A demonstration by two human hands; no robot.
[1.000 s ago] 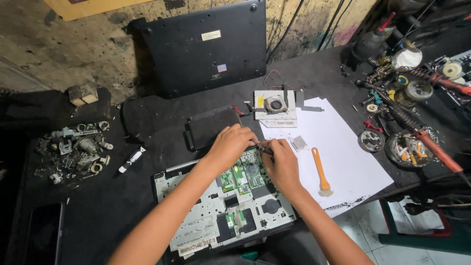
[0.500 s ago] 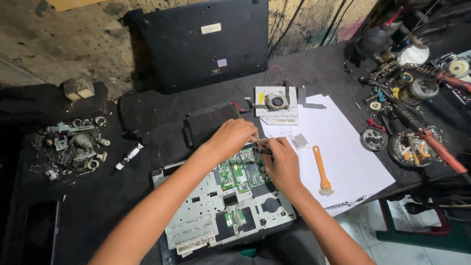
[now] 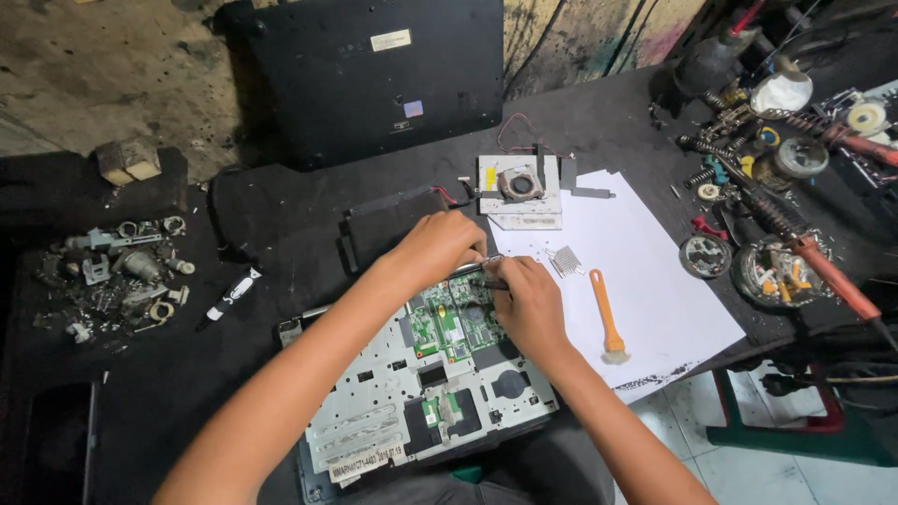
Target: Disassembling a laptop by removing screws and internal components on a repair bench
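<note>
The far edge of the opened laptop chassis (image 3: 412, 402) is covered by the left hand (image 3: 438, 248) and right hand (image 3: 526, 301), and what the fingertips grip there cannot be made out. The chassis's near corner is cut off by the bottom edge. The scrap parts (image 3: 117, 276) at left are too small to be identified singly.

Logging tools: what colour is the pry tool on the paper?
Orange pry tool, head view.
</note>
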